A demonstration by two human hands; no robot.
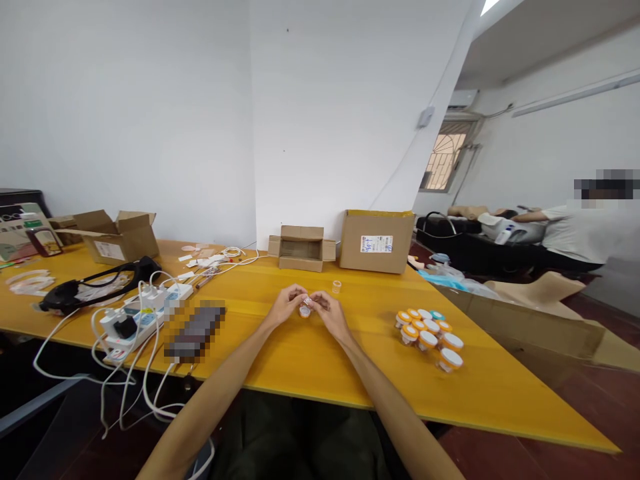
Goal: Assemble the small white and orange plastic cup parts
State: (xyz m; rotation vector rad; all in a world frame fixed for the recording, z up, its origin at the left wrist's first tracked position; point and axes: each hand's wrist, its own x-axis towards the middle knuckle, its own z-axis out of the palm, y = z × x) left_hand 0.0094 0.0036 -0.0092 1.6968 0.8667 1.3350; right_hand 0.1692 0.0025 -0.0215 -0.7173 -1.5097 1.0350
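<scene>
My left hand [287, 305] and my right hand [326, 311] meet above the middle of the table, fingers bent inward. Between the fingertips of both is a small clear plastic piece [307, 301], too small to make out fully. Just below the fingers sits a round lid [305, 311], white with an orange edge; whether it touches the clear piece I cannot tell. Beyond my right hand stands a small clear jar [337, 287] without a lid. To the right is a cluster of several clear jars [428, 341] with white-and-orange lids, one of them teal.
An open small carton [301, 249] and a taped cardboard box [376, 242] stand against the wall. On the left lie a phone [196, 331], a power strip [150, 320] with tangled cables, black goggles [100, 285] and another open box [117, 240]. A person [575, 230] is at far right.
</scene>
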